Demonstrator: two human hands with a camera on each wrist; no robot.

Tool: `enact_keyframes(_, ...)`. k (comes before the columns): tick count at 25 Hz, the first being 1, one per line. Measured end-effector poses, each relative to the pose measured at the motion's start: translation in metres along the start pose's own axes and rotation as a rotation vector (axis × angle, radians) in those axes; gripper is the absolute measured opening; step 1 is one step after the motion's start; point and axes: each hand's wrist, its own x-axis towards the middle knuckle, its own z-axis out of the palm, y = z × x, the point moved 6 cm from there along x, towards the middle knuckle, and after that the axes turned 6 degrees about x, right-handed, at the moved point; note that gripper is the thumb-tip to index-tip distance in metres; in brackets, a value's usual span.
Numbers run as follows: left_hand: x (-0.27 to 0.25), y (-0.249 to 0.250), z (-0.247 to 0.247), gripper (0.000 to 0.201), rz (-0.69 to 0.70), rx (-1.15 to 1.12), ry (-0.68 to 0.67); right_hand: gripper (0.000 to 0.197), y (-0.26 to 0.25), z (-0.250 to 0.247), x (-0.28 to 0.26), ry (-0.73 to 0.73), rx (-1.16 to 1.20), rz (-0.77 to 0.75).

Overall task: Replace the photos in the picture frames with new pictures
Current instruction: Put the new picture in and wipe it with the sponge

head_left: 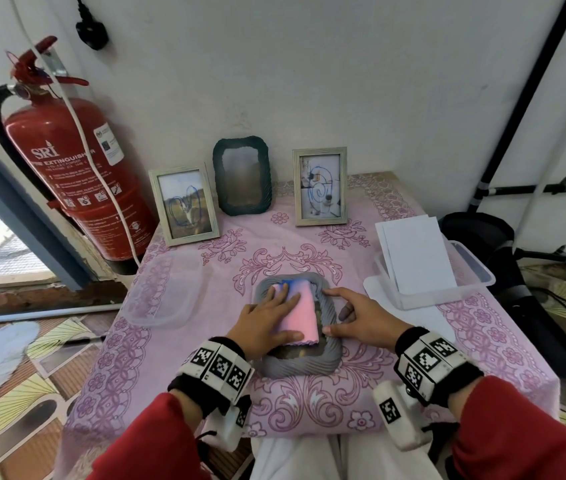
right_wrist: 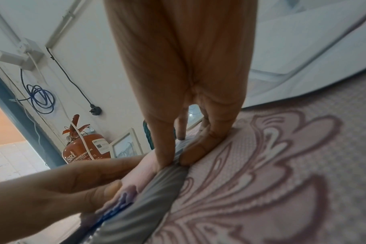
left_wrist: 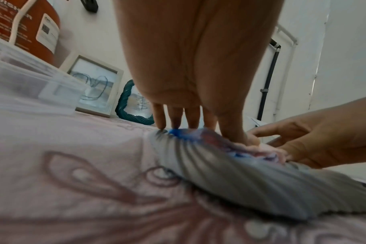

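A person in red sleeves sits at a small table [head_left: 503, 344] covered with a pink floral cloth. Lying flat near the front edge is a grey ribbed picture frame [head_left: 330, 315], face up. A pink cloth with a blue patch [head_left: 300, 306] is spread over its glass. The left hand [head_left: 264, 322] lies flat on this cloth, fingers straight and together, pressing it down onto the frame. The right hand [head_left: 361, 315] rests on the frame's right border with its fingers spread and lightly bent, thumb and fingertips touching the ribbed edge; it steadies rather than wraps around it. Along the wall at the back stand three more frames: a pale wooden frame [head_left: 184, 204] on the left holding a photo scribbled with blue ink, a dark green ribbed frame [head_left: 242, 174] in the middle, and another pale wooden frame [head_left: 320, 186] on the right, also scribbled in blue. To the right sits a clear plastic tub [head_left: 475, 271] holding white sheets [head_left: 416, 258]. A clear plastic lid [head_left: 162, 292] lies to the left. A red fire extinguisher [head_left: 73, 174] hangs on the wall beside the table.
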Motion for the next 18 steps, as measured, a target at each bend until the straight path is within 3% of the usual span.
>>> enact_keyframes(3, -0.004, -0.001, 0.008, 0.1, 0.039, 0.02, -0.043, 0.074, -0.002, 0.001, 0.0, -0.015, -0.039, 0.007)
enact_keyframes(7, -0.01, -0.02, 0.0, 0.138, -0.014, -0.032, -0.034, 0.075, -0.005, 0.001, 0.0, -0.056, -0.142, 0.03)
enact_keyframes(10, -0.017, -0.038, -0.003, 0.148, -0.049, -0.045, -0.095, 0.071, -0.009, 0.008, 0.003, -0.117, -0.159, 0.127)
enact_keyframes(12, -0.022, -0.043, -0.004, 0.155, -0.054, -0.101, -0.134, 0.064, -0.02, 0.008, 0.01, -0.067, -0.25, 0.144)
enact_keyframes(15, -0.023, -0.044, -0.003, 0.137, -0.073, -0.124, -0.13, 0.059, -0.059, 0.009, 0.018, 0.055, -0.397, -0.108)
enact_keyframes(18, -0.022, -0.045, -0.003, 0.129, -0.085, -0.112, -0.093, 0.066, -0.075, 0.036, 0.023, -0.105, -0.636, -0.299)
